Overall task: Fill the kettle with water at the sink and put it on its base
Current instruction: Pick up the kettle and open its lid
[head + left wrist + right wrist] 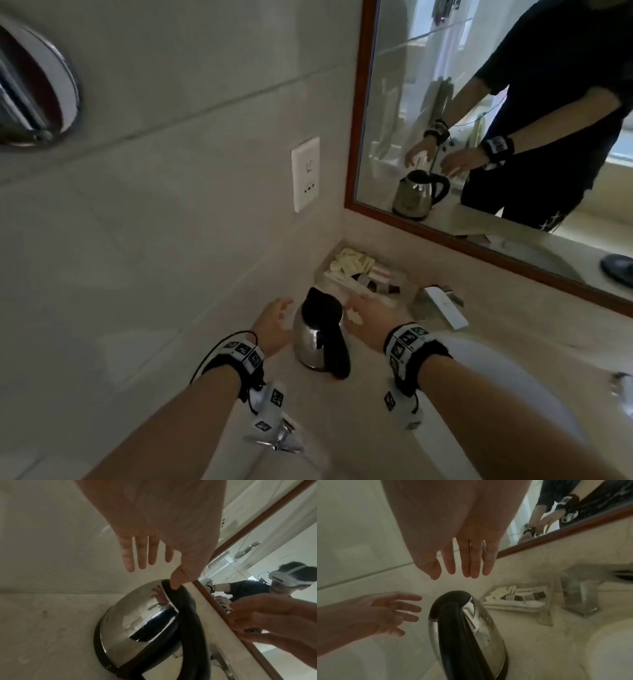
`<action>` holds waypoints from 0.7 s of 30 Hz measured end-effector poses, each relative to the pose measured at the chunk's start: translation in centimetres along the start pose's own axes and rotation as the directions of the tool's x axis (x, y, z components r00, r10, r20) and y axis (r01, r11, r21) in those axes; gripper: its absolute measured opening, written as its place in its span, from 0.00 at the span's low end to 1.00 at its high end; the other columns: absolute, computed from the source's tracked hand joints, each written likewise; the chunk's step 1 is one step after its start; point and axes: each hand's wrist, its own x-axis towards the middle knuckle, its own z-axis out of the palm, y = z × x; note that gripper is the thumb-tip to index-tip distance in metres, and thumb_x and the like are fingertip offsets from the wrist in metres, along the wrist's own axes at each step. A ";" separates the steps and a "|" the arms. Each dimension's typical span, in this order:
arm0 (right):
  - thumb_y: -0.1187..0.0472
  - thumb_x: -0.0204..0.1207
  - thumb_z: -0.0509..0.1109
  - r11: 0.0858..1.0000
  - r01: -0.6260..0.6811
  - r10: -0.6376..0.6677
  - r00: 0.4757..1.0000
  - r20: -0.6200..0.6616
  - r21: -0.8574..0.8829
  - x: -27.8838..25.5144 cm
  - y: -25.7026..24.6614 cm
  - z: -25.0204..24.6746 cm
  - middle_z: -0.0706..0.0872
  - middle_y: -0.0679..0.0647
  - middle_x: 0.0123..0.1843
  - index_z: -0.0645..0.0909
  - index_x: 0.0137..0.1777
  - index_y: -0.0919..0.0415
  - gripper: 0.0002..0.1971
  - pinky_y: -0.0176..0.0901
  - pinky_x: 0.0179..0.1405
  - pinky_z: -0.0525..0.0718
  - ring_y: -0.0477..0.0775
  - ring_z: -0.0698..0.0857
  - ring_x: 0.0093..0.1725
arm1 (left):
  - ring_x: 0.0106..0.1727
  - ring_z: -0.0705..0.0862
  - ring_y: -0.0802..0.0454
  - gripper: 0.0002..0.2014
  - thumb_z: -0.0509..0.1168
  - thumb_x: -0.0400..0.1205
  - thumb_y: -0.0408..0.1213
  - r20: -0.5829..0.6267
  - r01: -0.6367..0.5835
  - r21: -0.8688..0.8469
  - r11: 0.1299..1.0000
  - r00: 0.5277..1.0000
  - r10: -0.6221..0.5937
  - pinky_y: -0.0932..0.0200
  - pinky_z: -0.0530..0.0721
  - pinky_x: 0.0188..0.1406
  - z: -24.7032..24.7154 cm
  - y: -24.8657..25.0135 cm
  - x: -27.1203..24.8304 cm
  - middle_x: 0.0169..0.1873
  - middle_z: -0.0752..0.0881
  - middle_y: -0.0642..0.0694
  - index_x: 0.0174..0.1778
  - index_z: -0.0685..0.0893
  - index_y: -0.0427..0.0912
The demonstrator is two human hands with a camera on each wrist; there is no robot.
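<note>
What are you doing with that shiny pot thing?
That is a kettle, steel with a black lid and handle, standing on the counter in the corner by the wall. The left hand and the right hand are open on either side of it, and neither holds it. The clear tray of small toiletries sits behind it, beside the faucet. Whether it has water in it cannot be seen.

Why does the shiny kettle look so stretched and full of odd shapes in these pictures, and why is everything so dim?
Head view: dim, soft, wall lines bowed by the wide lens. Left wrist view: the kettle bulges and mirrors the left hand. Right wrist view: the right hand looms large, edges blurred.
</note>
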 end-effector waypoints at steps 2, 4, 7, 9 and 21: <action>0.44 0.80 0.64 0.999 -0.052 0.052 0.999 -0.003 0.006 1.9 -0.6 0.6 0.80 0.52 0.68 0.71 0.72 0.49 0.22 0.50 0.60 0.83 0.56 0.83 0.62 | 0.73 0.73 0.46 0.44 0.80 0.72 0.35 0.049 0.050 -0.038 0.998 0.998 -0.048 0.58 0.77 0.60 0.3 -0.9 1.5 0.76 0.70 0.44 0.82 0.66 0.46; 0.40 0.77 0.65 0.998 -0.070 0.069 0.997 0.034 0.008 3.2 -1.2 1.1 0.76 0.51 0.71 0.68 0.75 0.46 0.27 0.54 0.61 0.84 0.57 0.82 0.64 | 0.77 0.70 0.45 0.48 0.81 0.70 0.32 0.103 0.091 -0.049 0.995 0.991 -0.086 0.54 0.77 0.64 0.9 -1.7 2.5 0.79 0.66 0.43 0.84 0.62 0.46; 0.37 0.75 0.66 0.995 -0.100 0.099 0.990 0.103 0.005 5.1 -1.9 1.4 0.72 0.52 0.72 0.65 0.78 0.44 0.32 0.58 0.64 0.83 0.60 0.81 0.65 | 0.76 0.70 0.48 0.47 0.81 0.69 0.25 0.169 0.088 -0.115 0.989 0.983 -0.068 0.57 0.80 0.65 1.7 -2.0 3.4 0.74 0.69 0.47 0.81 0.63 0.43; 0.39 0.75 0.69 0.994 -0.109 0.109 0.986 0.127 -0.008 5.8 -2.2 1.6 0.70 0.54 0.72 0.65 0.79 0.46 0.34 0.56 0.68 0.80 0.61 0.79 0.67 | 0.62 0.79 0.59 0.35 0.78 0.70 0.18 0.200 0.058 -0.171 0.984 0.980 -0.023 0.72 0.83 0.53 2.5 -2.2 3.7 0.58 0.77 0.56 0.66 0.71 0.49; 0.46 0.77 0.71 0.995 -0.101 0.103 0.986 0.133 -0.025 6.8 -2.3 2.7 0.66 0.58 0.73 0.69 0.77 0.46 0.29 0.54 0.72 0.75 0.63 0.71 0.72 | 0.62 0.83 0.65 0.42 0.87 0.60 0.33 0.206 -0.072 -0.243 0.967 0.971 0.124 0.57 0.83 0.64 3.5 -3.7 5.5 0.61 0.81 0.61 0.65 0.73 0.61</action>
